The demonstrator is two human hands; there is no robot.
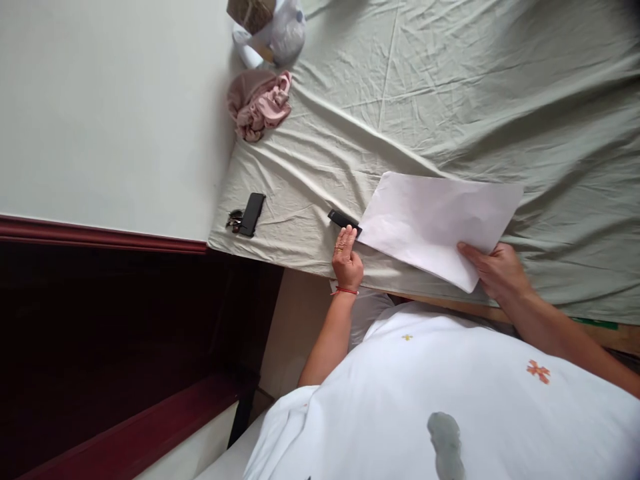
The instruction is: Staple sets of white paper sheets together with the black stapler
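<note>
My left hand lies with its fingers stretched out and their tips on the near end of a black stapler. This end of the stapler meets the left edge of some white paper sheets; whether the edge is between its jaws I cannot tell. On the other side, my right hand grips the sheets near their lower right corner, thumb on top and fingers underneath. The sheets lie at a slant on the cloth near the table's front edge.
A wrinkled pale green cloth covers the table. To the left lie a black phone-like object and keys. Behind them are a crumpled pink cloth and a plastic bag. A white wall borders the left side.
</note>
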